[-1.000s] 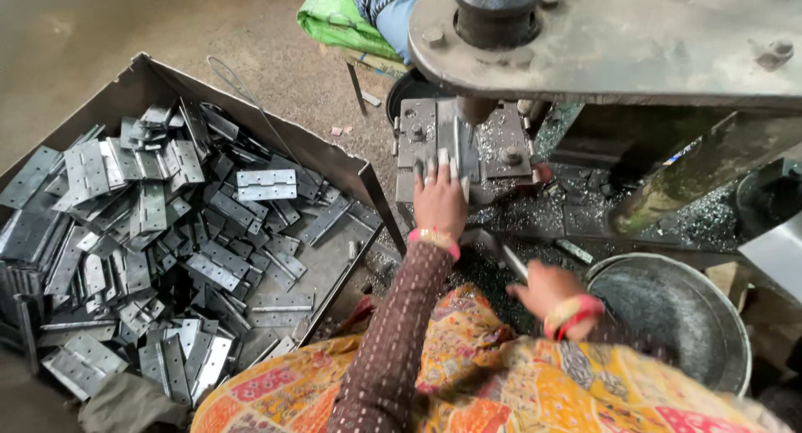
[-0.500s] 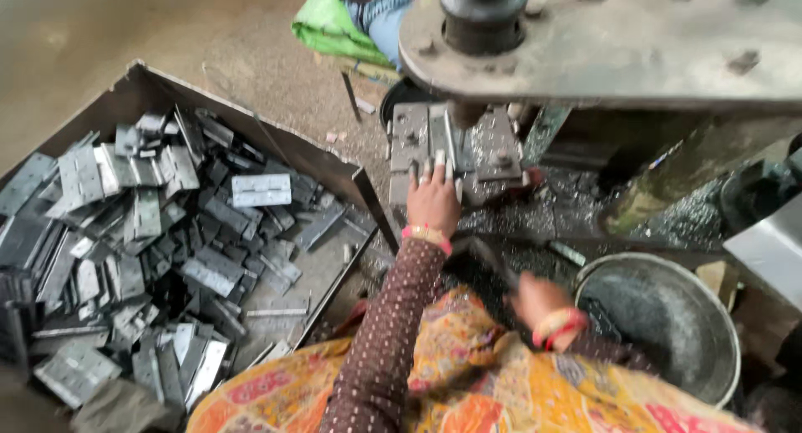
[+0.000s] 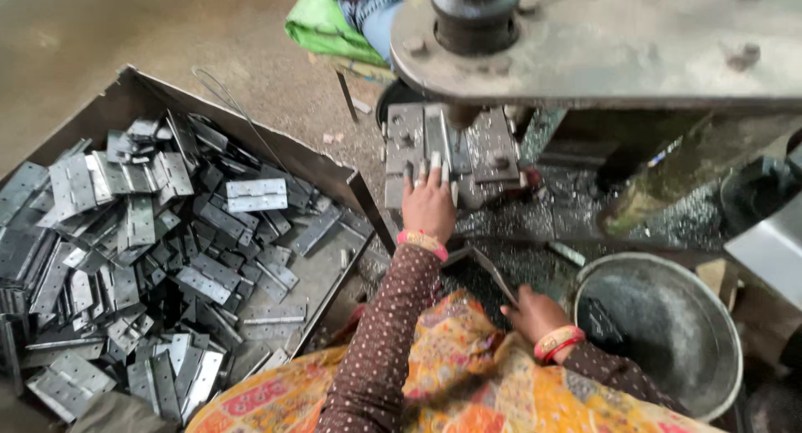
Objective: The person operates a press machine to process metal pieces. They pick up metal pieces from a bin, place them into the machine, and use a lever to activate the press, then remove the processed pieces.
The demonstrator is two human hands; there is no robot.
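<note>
The head view looks down on a person seated at a metal press [image 3: 601, 48], whose heavy plate fills the top right. The left hand [image 3: 428, 203] reaches forward onto the press bed [image 3: 451, 153], palm down, fingers spread flat on a grey metal hinge piece [image 3: 434, 145] lying under the ram [image 3: 474, 15]. The fingers press on the piece rather than curl around it. An orange bangle [image 3: 422, 241] sits at that wrist.

The right hand [image 3: 535, 312] is drawn back near the lap, just left of a round metal basin [image 3: 668, 333] at the lower right. Its fingers are closed on a thin flat metal strip [image 3: 489, 270] that slants up and to the left; red and gold bangles [image 3: 558, 343] circle the wrist.

At the left stands a shallow sheet-metal tray [image 3: 334, 178] heaped with many grey hinges [image 3: 167, 232], its near right corner close to the left forearm. Metal chips [image 3: 535, 224] litter the dark surface in front of the bed. A green cloth [image 3: 322, 28] shows at the top edge.
</note>
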